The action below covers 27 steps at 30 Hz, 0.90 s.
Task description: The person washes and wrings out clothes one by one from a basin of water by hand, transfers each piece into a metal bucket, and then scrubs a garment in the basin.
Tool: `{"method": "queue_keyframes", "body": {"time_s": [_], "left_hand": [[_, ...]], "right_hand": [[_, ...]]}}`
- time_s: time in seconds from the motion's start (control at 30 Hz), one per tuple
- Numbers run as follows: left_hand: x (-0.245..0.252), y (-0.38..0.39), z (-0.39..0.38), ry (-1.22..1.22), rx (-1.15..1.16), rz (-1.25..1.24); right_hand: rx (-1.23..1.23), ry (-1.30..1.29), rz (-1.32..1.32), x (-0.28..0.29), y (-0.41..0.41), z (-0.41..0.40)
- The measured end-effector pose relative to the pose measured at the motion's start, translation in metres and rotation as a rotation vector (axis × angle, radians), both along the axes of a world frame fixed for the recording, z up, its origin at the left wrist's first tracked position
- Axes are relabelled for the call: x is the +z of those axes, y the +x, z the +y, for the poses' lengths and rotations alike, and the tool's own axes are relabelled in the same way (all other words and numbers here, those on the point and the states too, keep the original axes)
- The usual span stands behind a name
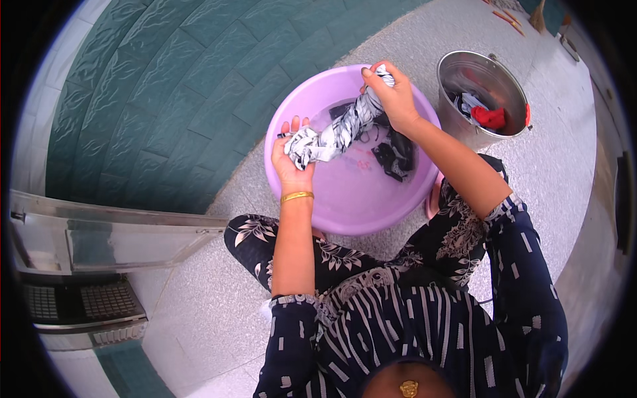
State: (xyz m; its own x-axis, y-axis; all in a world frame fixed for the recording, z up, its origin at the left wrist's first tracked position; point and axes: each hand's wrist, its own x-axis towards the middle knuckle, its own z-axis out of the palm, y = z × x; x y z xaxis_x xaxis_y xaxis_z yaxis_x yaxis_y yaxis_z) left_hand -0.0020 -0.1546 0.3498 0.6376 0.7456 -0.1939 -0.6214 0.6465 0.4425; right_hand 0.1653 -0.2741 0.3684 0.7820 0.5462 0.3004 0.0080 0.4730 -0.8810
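Observation:
A twisted black-and-white patterned cloth [348,125] stretches between my two hands above a round purple plastic basin [343,226]. My right hand [393,97] grips its upper end near the basin's far rim. At the lower left end, the loose bunched part lies in my left hand [293,161], palm up, with the fingertips showing behind the cloth. Dark wet cloth [395,151] lies in shallow, cloudy water in the basin, partly hidden behind the twisted piece.
Right of the basin stands a metal bucket [448,107] holding a red cloth [487,118] and a striped cloth [470,103]. A green tiled wall [164,104] rises at the left, above a metal-framed panel [119,239]. A broom head [538,19] is at the top right.

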Motion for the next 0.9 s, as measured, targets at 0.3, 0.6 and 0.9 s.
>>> {"method": "queue_keyframes", "body": {"time_s": [0.3,0.6,0.9], "left_hand": [[0.039,0.006,-0.036,0.674,-0.165,0.209],[0.028,0.011,-0.072,1.677,-0.285,0.398],[-0.028,0.014,-0.108,2.214,-0.334,0.437]], "right_hand": [[-0.071,-0.051,0.283,-0.049,0.007,0.023],[0.017,0.067,0.476,-0.039,-0.006,0.030],[0.121,0.021,0.517,-0.041,-0.030,0.035]]}}
